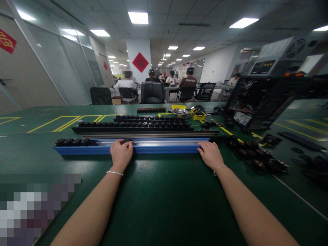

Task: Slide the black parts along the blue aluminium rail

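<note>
A long blue channel rail [165,149] with a shiny metal inside lies across the green table in front of me. Several black knobby parts [74,142] sit in a row in its left end. My left hand [121,155] reaches over the near wall left of the rail's middle, its fingers closed on a single black part [127,140] in the channel, mostly hidden by them. Near the rail's right end, my right hand [211,155] grips the near wall, with its fingertips bent over the top edge.
Behind the blue rail lie a bare dark rail [151,134] and black strips with knobby parts [133,129]. Loose black parts [256,153] are heaped at right. Farther back stand a metal bowl [179,111] and an open computer case [246,102]. People sit at far tables.
</note>
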A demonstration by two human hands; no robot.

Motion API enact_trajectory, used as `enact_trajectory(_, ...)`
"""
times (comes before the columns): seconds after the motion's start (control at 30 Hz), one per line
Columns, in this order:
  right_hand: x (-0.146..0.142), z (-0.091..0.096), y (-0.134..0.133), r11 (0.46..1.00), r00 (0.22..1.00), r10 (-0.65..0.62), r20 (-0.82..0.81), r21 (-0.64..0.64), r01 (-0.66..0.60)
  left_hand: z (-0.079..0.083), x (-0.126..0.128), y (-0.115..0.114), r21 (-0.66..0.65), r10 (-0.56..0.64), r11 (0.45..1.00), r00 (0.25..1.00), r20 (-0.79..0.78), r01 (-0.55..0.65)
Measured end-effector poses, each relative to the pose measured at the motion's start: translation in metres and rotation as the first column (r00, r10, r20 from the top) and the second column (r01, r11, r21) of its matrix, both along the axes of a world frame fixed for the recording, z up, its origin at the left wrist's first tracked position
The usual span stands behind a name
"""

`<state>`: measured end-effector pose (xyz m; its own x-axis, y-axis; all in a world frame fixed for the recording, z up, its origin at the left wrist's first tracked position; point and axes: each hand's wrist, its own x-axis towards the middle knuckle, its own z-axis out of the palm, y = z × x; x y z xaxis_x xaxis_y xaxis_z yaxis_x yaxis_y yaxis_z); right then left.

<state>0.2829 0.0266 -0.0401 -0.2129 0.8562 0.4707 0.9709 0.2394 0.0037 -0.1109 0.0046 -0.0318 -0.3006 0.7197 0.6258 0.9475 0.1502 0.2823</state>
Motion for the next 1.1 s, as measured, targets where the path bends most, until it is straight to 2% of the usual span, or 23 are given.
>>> enact_trajectory(0.37, 0.0, -0.002, 0.001, 1.0, 1.0, 0.002, 0.008, 0.028, -0.002, 0.001, 0.005, -0.001, -0.001, -0.033, 0.999, 0.999, 0.01, 0.033)
enact_trajectory(0.77, -0.001, 0.002, -0.001, 1.0, 1.0, -0.004, -0.011, -0.016, 0.004, 0.002, 0.013, -0.002, -0.031, -0.071, 0.997, 0.997, 0.003, 0.072)
enact_trajectory(1.1, 0.0, 0.002, -0.001, 1.0, 1.0, 0.001, -0.002, -0.003, -0.001, 0.0, 0.015, -0.001, -0.054, -0.098, 0.994, 0.995, -0.025, 0.096)
